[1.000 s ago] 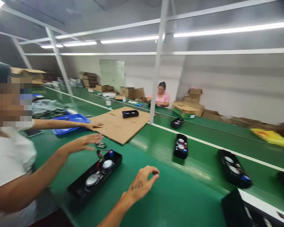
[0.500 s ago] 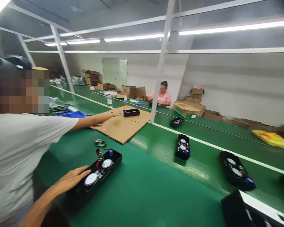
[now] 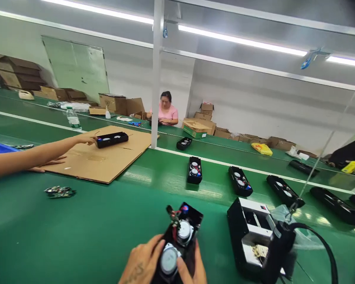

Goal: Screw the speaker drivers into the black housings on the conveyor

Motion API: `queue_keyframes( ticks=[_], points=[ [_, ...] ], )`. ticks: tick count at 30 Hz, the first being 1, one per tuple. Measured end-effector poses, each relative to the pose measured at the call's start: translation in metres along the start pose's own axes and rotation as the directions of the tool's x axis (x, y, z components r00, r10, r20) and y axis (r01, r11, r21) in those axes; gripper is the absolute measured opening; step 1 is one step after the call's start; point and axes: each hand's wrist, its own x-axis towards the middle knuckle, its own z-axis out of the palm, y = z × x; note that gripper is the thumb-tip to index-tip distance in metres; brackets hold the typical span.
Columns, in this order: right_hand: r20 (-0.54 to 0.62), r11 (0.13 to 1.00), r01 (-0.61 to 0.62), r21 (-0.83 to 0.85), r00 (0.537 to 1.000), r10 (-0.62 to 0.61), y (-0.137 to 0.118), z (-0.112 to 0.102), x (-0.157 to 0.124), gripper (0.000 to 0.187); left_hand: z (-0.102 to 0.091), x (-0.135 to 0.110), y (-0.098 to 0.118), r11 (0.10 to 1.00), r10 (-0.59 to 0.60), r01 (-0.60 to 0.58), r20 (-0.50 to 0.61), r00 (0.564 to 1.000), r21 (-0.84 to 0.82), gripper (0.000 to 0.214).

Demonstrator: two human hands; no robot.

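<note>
In front of me is a black speaker housing (image 3: 192,221) with two round drivers, a small circuit board, red wires and a blue part at its far end. My left hand (image 3: 143,258) grips its left side, fingers along the edge. From the right, my right hand (image 3: 192,266) wraps the near end, its thumb beside the nearer driver. Right of my hands stands a black-and-white machine (image 3: 236,236) with an open front. A black handheld tool (image 3: 279,248) hangs before it on a coiled line.
Another person's arm (image 3: 56,148) reaches over a cardboard sheet (image 3: 91,157) to a similar housing (image 3: 112,139). Circuit boards (image 3: 60,192) lie on the green table at left. Several housings (image 3: 194,170) line the belt, and a white post (image 3: 157,79) rises beyond. Someone in pink (image 3: 168,113) sits opposite.
My view has swung right. The housing has moved right and closer, turned with its far end pointing away. My right hand has come into view and holds it too.
</note>
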Motion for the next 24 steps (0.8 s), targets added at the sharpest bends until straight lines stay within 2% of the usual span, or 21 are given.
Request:
queue_keyframes(
  ticks=[2,3,6,8,9,11,13,14,17,19,22,24],
  points=[
    [-0.071,0.996,-0.073,-0.058,0.995,0.069,-0.010,-0.018,0.009,0.078,0.010,-0.007,0.016,0.995,0.094,-0.092,0.048,0.994,-0.050,0.052],
    [-0.061,0.990,-0.123,-0.071,0.991,0.119,-0.019,-0.032,0.013,0.081,0.010,-0.008,0.020,0.990,0.118,-0.114,0.053,0.992,-0.083,0.054],
    [0.040,0.958,-0.160,-0.238,0.984,0.174,-0.056,-0.074,0.023,0.082,-0.003,-0.004,0.022,0.968,0.174,-0.175,-0.020,0.985,-0.180,0.057],
    [0.229,0.918,-0.054,-0.393,0.961,0.154,-0.082,-0.090,0.033,0.080,-0.011,0.001,0.022,0.934,0.264,-0.277,-0.088,0.961,-0.225,0.052],
    [0.346,0.887,0.026,-0.461,0.926,0.152,-0.093,-0.092,0.039,0.080,-0.013,0.002,0.022,0.911,0.320,-0.332,-0.089,0.943,-0.243,0.050],
    [0.554,0.823,0.175,-0.540,0.810,0.192,-0.108,-0.090,0.055,0.081,-0.014,0.003,0.023,0.866,0.429,-0.418,-0.023,0.903,-0.275,0.048],
    [0.643,0.791,0.240,-0.563,0.728,0.238,-0.112,-0.083,0.072,0.081,-0.012,0.001,0.024,0.831,0.511,-0.468,0.081,0.856,-0.300,0.048],
    [0.657,0.784,0.249,-0.569,0.711,0.251,-0.111,-0.079,0.079,0.079,-0.011,0.000,0.025,0.819,0.541,-0.485,0.128,0.831,-0.307,0.048],
    [0.667,0.764,0.288,-0.577,0.706,0.238,-0.104,-0.073,0.090,0.073,-0.008,-0.004,0.027,0.798,0.592,-0.522,0.230,0.772,-0.302,0.054],
    [0.643,0.744,0.324,-0.584,0.744,0.181,-0.102,-0.075,0.086,0.073,-0.007,-0.004,0.028,0.776,0.628,-0.558,0.275,0.728,-0.294,0.064],
    [0.560,0.722,0.376,-0.581,0.828,0.019,-0.107,-0.083,0.064,0.067,-0.004,-0.005,0.030,0.757,0.654,-0.592,0.321,0.685,-0.276,0.072],
    [0.538,0.739,0.434,-0.516,0.835,-0.114,-0.111,-0.087,0.046,0.055,-0.002,-0.005,0.032,0.762,0.647,-0.587,0.339,0.683,-0.272,0.061]
  ],
)
